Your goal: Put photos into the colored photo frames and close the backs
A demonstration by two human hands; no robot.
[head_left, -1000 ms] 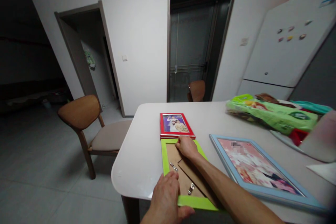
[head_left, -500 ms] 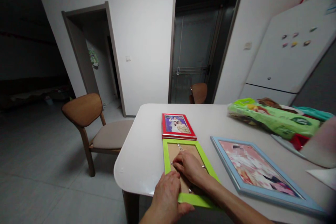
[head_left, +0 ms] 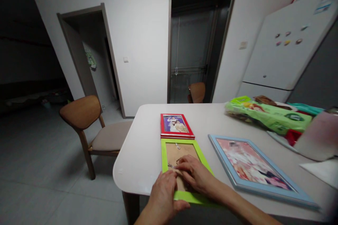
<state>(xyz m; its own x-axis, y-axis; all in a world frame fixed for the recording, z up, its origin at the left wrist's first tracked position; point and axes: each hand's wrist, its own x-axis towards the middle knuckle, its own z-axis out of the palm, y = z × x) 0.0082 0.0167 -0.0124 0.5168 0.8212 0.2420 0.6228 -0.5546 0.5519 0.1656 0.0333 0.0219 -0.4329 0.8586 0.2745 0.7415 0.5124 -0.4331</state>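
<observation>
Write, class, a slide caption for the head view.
Left hand and right hand on a face-down lime-green picture frame, red-framed photo beyond, light-blue-framed photo to the right.

Magnets dot a white fridge, and a wooden chair stands on tiles.

The frame nearest the viewer is plain lime green, its backing board tan-brown and its clips silvery. Beyond it, a second frame is bright red with a thin pale inner line, around a photo of violet-blue, white and cream-yellow. The third frame is pale blue; its picture mixes pink and white with a near-black patch. The tabletop is glossy white, the packet light green with a darker green oval, the chair back warm brown, its seat beige-grey, the floor grey with thin tile lines
</observation>
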